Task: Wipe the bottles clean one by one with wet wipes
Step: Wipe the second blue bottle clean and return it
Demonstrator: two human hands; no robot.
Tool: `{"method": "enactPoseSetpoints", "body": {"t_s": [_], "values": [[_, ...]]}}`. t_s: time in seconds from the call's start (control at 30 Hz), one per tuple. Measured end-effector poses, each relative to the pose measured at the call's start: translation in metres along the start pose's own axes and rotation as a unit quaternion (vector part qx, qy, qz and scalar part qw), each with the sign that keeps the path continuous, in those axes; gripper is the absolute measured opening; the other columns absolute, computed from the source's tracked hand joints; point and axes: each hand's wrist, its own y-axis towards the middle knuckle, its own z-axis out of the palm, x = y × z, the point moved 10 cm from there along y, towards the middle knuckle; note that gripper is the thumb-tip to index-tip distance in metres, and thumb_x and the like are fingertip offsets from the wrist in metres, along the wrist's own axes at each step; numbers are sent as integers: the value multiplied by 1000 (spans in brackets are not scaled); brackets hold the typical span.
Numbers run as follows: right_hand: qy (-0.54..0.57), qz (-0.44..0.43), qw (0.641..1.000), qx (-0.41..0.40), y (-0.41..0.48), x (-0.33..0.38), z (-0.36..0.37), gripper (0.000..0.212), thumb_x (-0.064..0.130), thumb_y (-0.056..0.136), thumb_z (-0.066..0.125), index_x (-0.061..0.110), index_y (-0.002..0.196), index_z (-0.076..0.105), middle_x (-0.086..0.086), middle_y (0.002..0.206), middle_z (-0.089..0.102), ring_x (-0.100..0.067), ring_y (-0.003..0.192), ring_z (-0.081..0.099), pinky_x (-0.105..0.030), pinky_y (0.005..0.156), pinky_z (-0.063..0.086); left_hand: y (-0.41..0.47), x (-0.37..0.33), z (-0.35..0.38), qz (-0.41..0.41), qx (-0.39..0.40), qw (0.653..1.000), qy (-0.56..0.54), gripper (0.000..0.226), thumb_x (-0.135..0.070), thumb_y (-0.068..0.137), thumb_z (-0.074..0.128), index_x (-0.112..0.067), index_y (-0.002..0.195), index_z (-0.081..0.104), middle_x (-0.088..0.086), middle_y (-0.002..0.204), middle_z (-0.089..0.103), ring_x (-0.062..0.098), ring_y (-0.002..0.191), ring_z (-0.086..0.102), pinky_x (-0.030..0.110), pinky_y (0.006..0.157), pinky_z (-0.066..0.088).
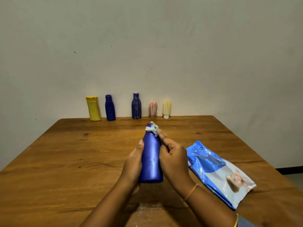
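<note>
Head view: in the lower centre of the frame, the left hand (133,163) is wrapped around the body of a blue bottle (151,159). Its thumb lies along the bottle's left side, and the bottle is lifted off the counter (65,161) with its neck tilted away from the camera. The right hand (173,158) sits against the bottle's right side. Its fingers (161,134) pinch a crumpled wet wipe (152,127) pressed over the cap and neck.

The body looks glossy and free of streaks, so the step in hand seems to be cleaning the top. To do it well, keep the left grip firm and low, and twist the bottle against the wipe so the whole neck gets covered. Fold a fresh face of the wipe outward if it looks soiled.

The pack of wipes (219,172) lies flat on the counter at the lower right, close to the right wrist.

Along the far edge, against the wall, five more stand upright:
- a yellow bottle (93,108) and a dark blue bottle (110,108) on the left, both looking clean;
- a streaked blue bottle (136,106), a pink bottle (153,109) and a cream bottle (166,108) further right, all showing pale streaks and probably waiting their turn.
</note>
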Motion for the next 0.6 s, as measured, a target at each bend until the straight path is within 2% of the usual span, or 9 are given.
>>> {"method": "enactPoseSetpoints", "body": {"t_s": [0.1, 0.17, 0.23, 0.33, 0.4, 0.43, 0.47, 0.53, 0.6], "values": [[-30, -29, 998, 39, -8, 6, 10, 45, -10, 84, 43, 11, 121, 59, 15, 120, 51, 23, 108, 40, 2, 92, 30, 6, -5, -12, 18, -64, 998, 20, 37, -40, 97, 39, -15, 98, 65, 7, 88, 70, 21, 79, 64, 32, 72, 51], [-50, -48, 996, 62, -13, 8, 16, 46, -4, 81, 42, 10, 121, 59, 12, 123, 51, 17, 115, 37, 0, 96, 29, 8, -7, -19, 24, -97, 995, 13, 36, -44, 96, 39, -18, 96, 64, 5, 87, 70, 20, 78, 65, 31, 70, 51], [-62, -57, 993, 79, -20, 8, 21, 51, 5, 74, 38, 10, 120, 60, 10, 123, 52, 15, 117, 37, -2, 97, 30, 12, -6, -27, 32, -121, 992, 9, 37, -49, 93, 44, -19, 102, 64, 7, 92, 71, 22, 84, 67, 36, 77, 54], [-58, -34, 993, 99, -30, -3, 27, 52, 5, 72, 37, 8, 117, 62, 11, 120, 53, 21, 110, 41, -4, 97, 31, 22, -6, -43, 48, -164, 985, -7, 41, -55, 85, 54, -17, 99, 63, 12, 94, 69, 27, 86, 64, 44, 86, 52], [-16, 44, 995, 84, -33, -21, 25, 43, -4, 79, 43, 8, 114, 64, 3, 119, 61, 22, 94, 52, -5, 89, 40, 22, -14, -54, 77, -213, 974, 29, 32, -52, 89, 51, -21, 85, 57, 7, 85, 63, 24, 82, 58, 35, 75, 49], [42, 115, 990, 76, -33, -35, 26, 42, -8, 81, 43, 8, 112, 66, -5, 114, 65, 15, 85, 59, -8, 79, 46, 19, -21, -56, 99, -236, 965, 51, 29, -48, 93, 46, -22, 82, 52, 2, 79, 57, 20, 77, 54, 27, 66, 45], [125, 200, 969, 73, -37, -52, 32, 42, -12, 83, 41, 7, 109, 67, -12, 109, 68, 4, 80, 64, -13, 71, 50, 15, -28, -57, 126, -252, 957, 64, 27, -44, 96, 42, -20, 84, 48, -2, 76, 52, 17, 71, 51, 22, 58, 41], [298, 347, 886, 81, -51, -71, 52, 43, -16, 82, 32, -1, 105, 65, -22, 106, 66, -24, 89, 68, -27, 66, 56, 7, -40, -52, 184, -252, 946, 90, 27, -42, 94, 42, -16, 95, 43, -3, 76, 51, 13, 65, 51, 18, 51, 40], [359, 404, 839, 63, -54, -77, 58, 42, -17, 81, 29, -6, 107, 60, -25, 116, 59, -36, 99, 62, -33, 66, 57, 5, -47, -42, 235, -219, 937, 134, 34, -46, 87, 43, -15, 102, 39, -3, 80, 54, 13, 65, 54, 20, 52, 42]]}}
